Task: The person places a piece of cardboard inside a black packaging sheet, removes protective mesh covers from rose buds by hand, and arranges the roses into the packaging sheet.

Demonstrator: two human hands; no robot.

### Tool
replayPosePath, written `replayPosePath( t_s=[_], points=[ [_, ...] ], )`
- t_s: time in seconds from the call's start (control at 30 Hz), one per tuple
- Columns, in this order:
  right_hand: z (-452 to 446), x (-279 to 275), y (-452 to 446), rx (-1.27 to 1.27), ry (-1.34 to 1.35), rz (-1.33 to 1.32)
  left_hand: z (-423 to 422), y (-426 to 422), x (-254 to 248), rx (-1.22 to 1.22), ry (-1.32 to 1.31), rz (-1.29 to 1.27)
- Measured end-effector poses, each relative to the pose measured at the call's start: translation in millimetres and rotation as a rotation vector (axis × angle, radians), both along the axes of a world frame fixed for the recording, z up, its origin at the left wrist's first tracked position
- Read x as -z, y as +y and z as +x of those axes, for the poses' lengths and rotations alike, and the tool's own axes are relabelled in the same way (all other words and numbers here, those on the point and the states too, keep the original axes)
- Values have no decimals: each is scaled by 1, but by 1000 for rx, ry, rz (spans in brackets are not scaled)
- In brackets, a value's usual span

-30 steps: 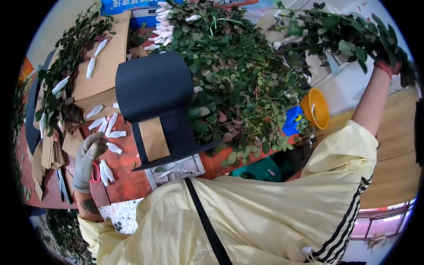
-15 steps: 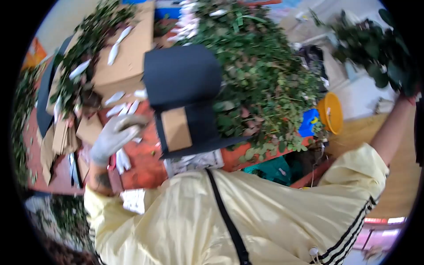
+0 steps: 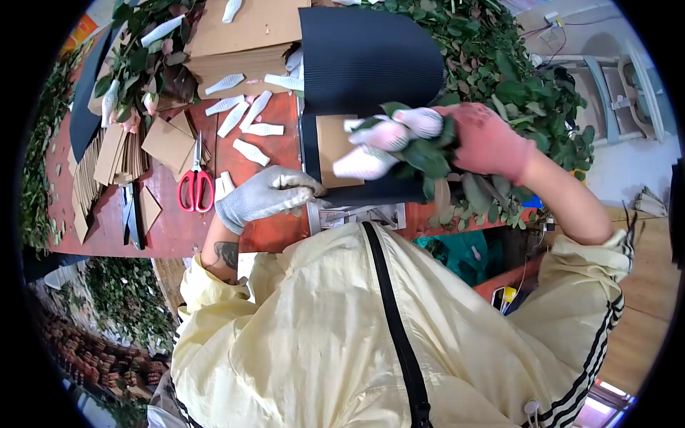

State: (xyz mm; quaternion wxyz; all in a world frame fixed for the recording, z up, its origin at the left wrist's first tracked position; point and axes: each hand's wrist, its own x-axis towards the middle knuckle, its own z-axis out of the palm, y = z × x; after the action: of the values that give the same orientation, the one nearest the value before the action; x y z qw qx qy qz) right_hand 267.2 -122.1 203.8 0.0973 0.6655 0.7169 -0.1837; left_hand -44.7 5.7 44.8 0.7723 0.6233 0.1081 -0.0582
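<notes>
A bunch of netted rosebuds (image 3: 385,135) is extending over the brown card (image 3: 334,150) on the black corrugated sheet (image 3: 371,64); the right hand (image 3: 492,143) is grasping it with curled fingers. The left hand (image 3: 265,197) is resting by the sheet's near corner, whether pinching cannot be told. Scissors (image 3: 196,168) are lying left on the red surface (image 3: 168,232).

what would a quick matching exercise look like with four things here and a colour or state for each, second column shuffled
Things:
1. scissors
2. left hand
3. held roses
4. right hand

Colours and states:
A. pink-gloved, gripping stems
B. pale and netted
C. red-handled
D. grey-gloved

Pairs: 1-C, 2-D, 3-B, 4-A
</notes>
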Motion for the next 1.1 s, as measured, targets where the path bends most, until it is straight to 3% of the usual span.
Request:
replayPosePath(
  t_s=[0.17, 0.23, 0.3, 0.37, 0.43, 0.5, 0.53, 0.57, 0.63, 0.7, 0.8, 0.9, 1.03, 1.1],
  points=[
    [-17, 80, 31, 75, -20, -59, -10, -8, 1, -42, -100, -110],
    [-10, 128, 27, -59, -136, -58, -12, -7, 1, -46, -68, -125],
    [-7, 149, 16, -113, -54, 58, -12, -8, -5, -69, -38, -40],
    [-2, 132, 22, -9, 55, -144, -9, -5, -9, -101, 26, -116],
    [22, 124, 17, 27, 287, -164, 6, -7, -25, -370, -57, 185],
    [30, 102, 15, 37, 342, -124, 29, -3, -33, -426, 0, 623],
    [20, 84, 16, -9, 170, -29, 41, -3, -25, -443, -7, 780],
    [18, 80, 16, -6, 177, -32, 52, -3, -14, -462, -18, 944],
    [18, 76, 17, -19, 24, 120, 67, 1, 4, -409, 38, 993],
    [11, 81, 19, 24, 59, 152, 76, 2, 3, -345, 85, 1041],
    [12, 108, 8, -72, 57, 122, 85, 6, -16, -237, 289, 887],
    [22, 98, 3, -51, 139, 99, 82, 3, -6, -277, 237, 889],
    [38, 79, -10, -10, -78, 583, 78, -1, 1, -321, 148, 956],
    [36, 76, -7, 21, -48, 535, 77, -4, 4, -347, 140, 964]
  ],
)
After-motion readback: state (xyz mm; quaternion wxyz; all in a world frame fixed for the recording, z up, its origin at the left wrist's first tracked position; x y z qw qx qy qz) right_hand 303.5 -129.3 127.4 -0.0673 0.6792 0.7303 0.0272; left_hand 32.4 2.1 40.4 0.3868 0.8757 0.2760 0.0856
